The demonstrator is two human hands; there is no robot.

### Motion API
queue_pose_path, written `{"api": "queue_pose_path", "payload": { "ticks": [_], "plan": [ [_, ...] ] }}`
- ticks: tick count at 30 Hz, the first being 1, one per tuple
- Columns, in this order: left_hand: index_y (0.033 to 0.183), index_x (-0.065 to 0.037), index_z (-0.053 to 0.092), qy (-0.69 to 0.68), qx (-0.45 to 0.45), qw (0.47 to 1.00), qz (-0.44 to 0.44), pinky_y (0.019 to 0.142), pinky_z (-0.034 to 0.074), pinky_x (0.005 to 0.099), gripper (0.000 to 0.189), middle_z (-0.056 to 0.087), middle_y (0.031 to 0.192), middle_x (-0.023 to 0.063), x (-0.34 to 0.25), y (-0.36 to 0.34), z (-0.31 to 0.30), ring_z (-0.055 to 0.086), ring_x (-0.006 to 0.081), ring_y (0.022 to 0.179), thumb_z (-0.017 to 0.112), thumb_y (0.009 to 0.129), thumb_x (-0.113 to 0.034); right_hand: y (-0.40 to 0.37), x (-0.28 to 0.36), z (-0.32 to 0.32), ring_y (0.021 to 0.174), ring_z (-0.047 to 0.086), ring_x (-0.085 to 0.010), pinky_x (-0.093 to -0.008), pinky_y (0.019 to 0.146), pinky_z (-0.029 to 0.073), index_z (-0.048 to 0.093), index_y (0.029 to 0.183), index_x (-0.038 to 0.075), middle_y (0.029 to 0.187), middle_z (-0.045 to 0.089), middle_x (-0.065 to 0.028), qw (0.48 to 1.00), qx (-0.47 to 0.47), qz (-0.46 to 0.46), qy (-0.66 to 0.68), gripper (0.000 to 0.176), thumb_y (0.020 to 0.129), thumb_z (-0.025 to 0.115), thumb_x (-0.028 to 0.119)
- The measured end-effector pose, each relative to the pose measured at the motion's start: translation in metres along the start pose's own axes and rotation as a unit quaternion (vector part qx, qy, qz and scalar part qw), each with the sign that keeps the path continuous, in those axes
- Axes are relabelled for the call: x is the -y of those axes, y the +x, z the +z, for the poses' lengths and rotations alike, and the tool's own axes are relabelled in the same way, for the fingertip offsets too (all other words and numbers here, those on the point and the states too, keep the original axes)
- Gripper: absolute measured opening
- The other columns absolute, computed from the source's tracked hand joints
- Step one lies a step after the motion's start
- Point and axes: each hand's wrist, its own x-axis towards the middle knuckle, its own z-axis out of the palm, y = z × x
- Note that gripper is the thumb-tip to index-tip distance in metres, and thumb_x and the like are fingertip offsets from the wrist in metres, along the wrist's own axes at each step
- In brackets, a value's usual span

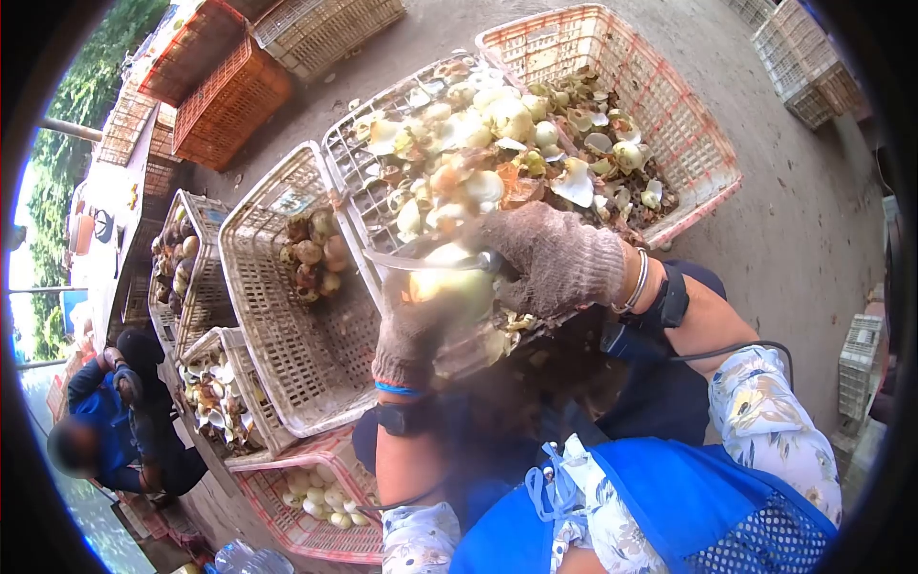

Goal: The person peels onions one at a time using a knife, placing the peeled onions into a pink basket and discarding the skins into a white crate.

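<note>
My left hand [409,335], in a dirty knitted glove, is closed around a pale, yellowish onion [454,290]. Against it on the other side is my right hand [559,258], gloved the same way and closed on a knife [490,261]. Only the dark handle end and a blurred, thin blade show, lying across the top of the onion. Both hands are over the near edge of a white crate lid or basket [342,158] heaped with peeled onions [512,117] and onion skins [579,182]. Motion blur hides the exact cut and the left fingertips.
A large crate [669,105] holds skins beyond my hands. To the left, another crate [287,383] contains unpeeled onions [316,253]; a pink crate [277,536] holds peeled ones. A person in blue [115,421] sits at far left. Orange crates [229,100] stand behind.
</note>
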Motion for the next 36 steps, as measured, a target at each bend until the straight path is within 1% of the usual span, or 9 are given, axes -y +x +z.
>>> {"api": "queue_pose_path", "payload": {
  "ticks": [10, 12, 16, 18, 25, 29, 33, 35, 36],
  "plan": [
    [0.134, 0.003, 0.043, -0.171, 0.070, 0.983, 0.011, 0.094, 0.050, 0.0469, 0.082, 0.056, 0.126, 0.0198, 0.013, 0.005, 0.001, 0.058, 0.0349, 0.111, 0.075, 0.067, -0.030, 0.006, -0.033, 0.008, 0.075, 0.067, -0.0296, -0.0384, 0.068, 0.054, 0.066, 0.101, 0.005, 0.080, 0.066, -0.0152, 0.994, -0.098, -0.035, 0.046, 0.031, 0.070, 0.067, 0.010],
    [0.134, 0.002, 0.043, -0.164, 0.062, 0.984, 0.019, 0.094, 0.050, 0.0473, 0.079, 0.056, 0.125, 0.0192, 0.006, 0.005, 0.006, 0.059, 0.0345, 0.110, 0.074, 0.068, -0.029, 0.011, -0.037, 0.012, 0.067, 0.061, -0.0128, -0.0294, 0.059, 0.050, 0.066, 0.111, 0.004, 0.089, 0.066, -0.0098, 0.973, -0.167, -0.135, 0.081, 0.041, 0.070, 0.067, 0.002],
    [0.134, 0.001, 0.044, -0.049, 0.029, 0.998, 0.010, 0.094, 0.050, 0.0474, 0.076, 0.057, 0.123, 0.0175, 0.012, 0.004, -0.002, 0.058, 0.0330, 0.110, 0.073, 0.069, -0.026, 0.002, -0.022, 0.003, 0.071, 0.063, -0.0153, -0.0310, 0.062, 0.052, 0.066, 0.108, 0.006, 0.093, 0.066, -0.0098, 0.981, -0.107, -0.161, 0.033, 0.032, 0.076, 0.066, 0.004],
    [0.134, 0.001, 0.044, 0.028, 0.001, 1.000, 0.012, 0.094, 0.049, 0.0477, 0.076, 0.057, 0.123, 0.0169, 0.017, 0.003, -0.006, 0.058, 0.0325, 0.110, 0.073, 0.069, -0.026, 0.006, -0.031, 0.009, 0.076, 0.065, -0.0308, -0.0388, 0.069, 0.054, 0.067, 0.102, 0.006, 0.083, 0.064, -0.0144, 0.973, -0.129, -0.188, -0.019, 0.030, 0.072, 0.067, 0.007],
    [0.136, -0.001, 0.042, -0.211, 0.033, 0.976, 0.030, 0.101, 0.044, 0.0496, 0.086, 0.053, 0.128, 0.0179, 0.012, 0.003, -0.006, 0.055, 0.0346, 0.116, 0.071, 0.065, -0.039, 0.025, -0.030, -0.008, 0.078, 0.066, -0.0300, -0.0371, 0.070, 0.056, 0.064, 0.099, 0.002, 0.085, 0.067, -0.0174, 0.957, -0.265, 0.086, -0.075, 0.023, 0.080, 0.070, 0.014],
    [0.136, 0.000, 0.042, -0.341, 0.000, 0.939, 0.048, 0.102, 0.043, 0.0498, 0.088, 0.052, 0.129, 0.0183, 0.031, 0.006, -0.024, 0.053, 0.0352, 0.117, 0.070, 0.064, -0.042, 0.013, -0.026, 0.013, 0.084, 0.064, -0.0144, -0.0285, 0.070, 0.054, 0.061, 0.113, 0.002, 0.093, 0.068, -0.0104, 0.926, -0.092, 0.114, 0.347, 0.039, 0.083, 0.073, 0.023],
    [0.136, -0.002, 0.043, -0.254, 0.039, 0.965, 0.053, 0.102, 0.044, 0.0463, 0.083, 0.052, 0.131, 0.0178, 0.030, 0.008, -0.022, 0.053, 0.0343, 0.117, 0.071, 0.069, -0.043, 0.004, -0.011, 0.027, 0.086, 0.060, -0.0079, -0.0266, 0.075, 0.052, 0.059, 0.121, 0.003, 0.098, 0.066, -0.0053, 0.905, -0.070, 0.027, 0.418, 0.040, 0.085, 0.070, 0.018],
    [0.133, -0.002, 0.045, 0.301, -0.044, 0.937, 0.171, 0.097, 0.047, 0.0428, 0.068, 0.055, 0.126, 0.0161, 0.006, 0.006, -0.007, 0.056, 0.0303, 0.114, 0.070, 0.078, -0.033, 0.006, -0.015, 0.029, 0.088, 0.059, -0.0089, -0.0277, 0.077, 0.052, 0.058, 0.122, 0.003, 0.100, 0.066, -0.0046, 0.884, -0.041, 0.066, 0.462, 0.043, 0.085, 0.071, 0.020],
    [0.133, -0.002, 0.045, 0.301, -0.043, 0.937, 0.173, 0.097, 0.047, 0.0428, 0.068, 0.055, 0.126, 0.0161, 0.003, 0.007, -0.004, 0.056, 0.0303, 0.114, 0.070, 0.078, -0.033, 0.009, -0.019, 0.035, 0.086, 0.060, -0.0106, -0.0289, 0.077, 0.052, 0.057, 0.121, 0.003, 0.099, 0.066, -0.0059, 0.892, -0.094, 0.014, 0.441, 0.045, 0.083, 0.072, 0.022]
  ]
}}
